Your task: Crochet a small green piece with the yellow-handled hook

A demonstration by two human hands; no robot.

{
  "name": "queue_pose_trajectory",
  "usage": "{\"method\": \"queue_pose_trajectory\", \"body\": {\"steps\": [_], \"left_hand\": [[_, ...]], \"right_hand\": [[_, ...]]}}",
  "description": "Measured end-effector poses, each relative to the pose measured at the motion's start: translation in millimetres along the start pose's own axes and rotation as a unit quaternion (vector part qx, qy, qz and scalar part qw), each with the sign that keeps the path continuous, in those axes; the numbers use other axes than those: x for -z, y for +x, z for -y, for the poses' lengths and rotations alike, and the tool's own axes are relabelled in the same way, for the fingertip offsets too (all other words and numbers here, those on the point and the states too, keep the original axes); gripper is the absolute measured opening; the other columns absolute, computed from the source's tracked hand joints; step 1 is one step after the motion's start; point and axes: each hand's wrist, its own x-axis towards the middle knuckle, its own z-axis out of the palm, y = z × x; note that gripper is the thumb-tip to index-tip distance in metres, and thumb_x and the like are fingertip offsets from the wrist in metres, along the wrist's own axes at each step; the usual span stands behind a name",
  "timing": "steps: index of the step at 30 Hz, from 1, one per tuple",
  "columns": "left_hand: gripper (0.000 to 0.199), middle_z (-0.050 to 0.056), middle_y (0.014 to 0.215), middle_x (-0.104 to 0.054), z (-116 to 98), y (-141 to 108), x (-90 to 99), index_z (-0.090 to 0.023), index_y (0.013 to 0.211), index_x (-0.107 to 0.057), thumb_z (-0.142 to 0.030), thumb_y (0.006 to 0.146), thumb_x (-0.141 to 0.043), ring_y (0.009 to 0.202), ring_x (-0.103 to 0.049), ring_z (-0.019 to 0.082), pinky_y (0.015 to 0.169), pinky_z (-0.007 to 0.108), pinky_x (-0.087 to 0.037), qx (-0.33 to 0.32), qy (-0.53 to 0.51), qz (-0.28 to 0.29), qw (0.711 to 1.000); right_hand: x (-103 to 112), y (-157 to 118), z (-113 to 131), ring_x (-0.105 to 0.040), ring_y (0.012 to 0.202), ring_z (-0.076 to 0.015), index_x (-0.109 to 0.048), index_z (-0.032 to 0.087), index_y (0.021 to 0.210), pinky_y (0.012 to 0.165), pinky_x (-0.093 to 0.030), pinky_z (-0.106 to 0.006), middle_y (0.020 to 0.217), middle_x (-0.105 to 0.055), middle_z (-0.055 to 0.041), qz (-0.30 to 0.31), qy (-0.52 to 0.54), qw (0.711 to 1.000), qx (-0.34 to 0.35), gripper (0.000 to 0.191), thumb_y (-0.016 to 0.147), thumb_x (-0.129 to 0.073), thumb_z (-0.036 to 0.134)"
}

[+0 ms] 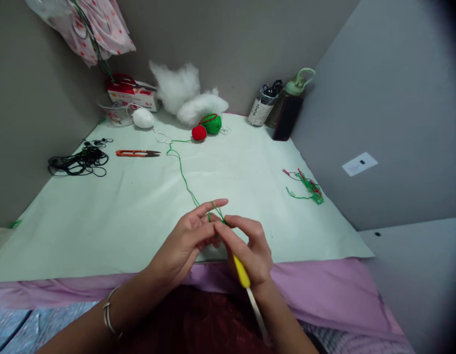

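Note:
My left hand (193, 231) is at the table's front edge, its index finger stretched out with green yarn (184, 179) looped over it. Its thumb and other fingers pinch the yarn close to my right fingertips. My right hand (252, 246) grips a crochet hook (242, 272) with a yellow and white handle that slants down toward me. The hook's tip is hidden among the fingers, where the two hands meet. From my left hand the green strand runs back across the table to a red yarn ball (199, 132) and a green yarn ball (212, 124).
Orange thread snips (137, 153) and tangled black cord (82, 160) lie left. Behind are white stuffing (187, 93), a white yarn ball (143, 118) and a box (134, 96). Yarn scraps (309, 188), a phone (288, 118), a bottle (295, 87) and a pen cup (261, 109) are right.

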Motion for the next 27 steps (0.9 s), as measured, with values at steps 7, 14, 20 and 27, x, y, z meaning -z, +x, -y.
{"method": "queue_pose_trajectory", "body": {"steps": [7, 14, 20, 27], "left_hand": [[0.038, -0.002, 0.083, -0.062, -4.6, 0.7, -0.9, -0.020, 0.119, -0.081, -0.022, 0.082, -0.088, 0.058, -0.047, 0.006, 0.054, 0.019, -0.042, -0.040, 0.023, 0.003, 0.999], [0.043, -0.001, 0.087, -0.065, 2.6, 0.7, -0.6, -0.022, 0.125, -0.079, -0.025, 0.083, -0.089, 0.060, -0.052, 0.006, 0.056, 0.020, -0.045, -0.074, 0.068, -0.014, 0.995], [0.036, -0.005, 0.069, -0.050, -2.5, 4.7, 4.0, -0.017, 0.118, -0.083, -0.023, 0.082, -0.089, 0.054, -0.036, 0.005, 0.049, 0.017, -0.037, 0.036, -0.057, 0.020, 0.998], [0.028, 0.003, 0.091, -0.073, -0.2, 3.0, -0.2, -0.021, 0.111, -0.083, -0.023, 0.083, -0.088, 0.085, -0.067, 0.015, 0.085, 0.028, -0.052, -0.049, 0.027, 0.016, 0.998]], "right_hand": [[-0.8, 17.5, 8.8, -0.069, 0.078, -0.0170, -0.079, 0.029, 0.108, 0.067, -0.060, -0.033, 0.094, -0.076, -0.0028, -0.086, 0.257, 0.943, -0.194, 0.025, 0.106, -0.057, 0.016], [-6.5, 5.8, 4.5, -0.075, 0.099, -0.0211, -0.074, 0.032, 0.131, 0.080, -0.066, -0.037, 0.112, -0.078, -0.0066, -0.025, 0.080, 0.994, -0.076, 0.040, 0.099, -0.066, 0.009], [-0.4, 9.8, 4.3, -0.074, 0.087, -0.0208, -0.079, 0.031, 0.119, 0.074, -0.063, -0.038, 0.094, -0.077, -0.0039, -0.065, 0.124, 0.981, -0.133, 0.031, 0.101, -0.063, 0.011], [-4.5, 18.9, 8.8, -0.071, 0.089, -0.0190, -0.081, 0.029, 0.108, 0.071, -0.061, -0.034, 0.101, -0.078, -0.0044, -0.061, 0.282, 0.934, -0.210, 0.022, 0.103, -0.063, 0.019]]}}
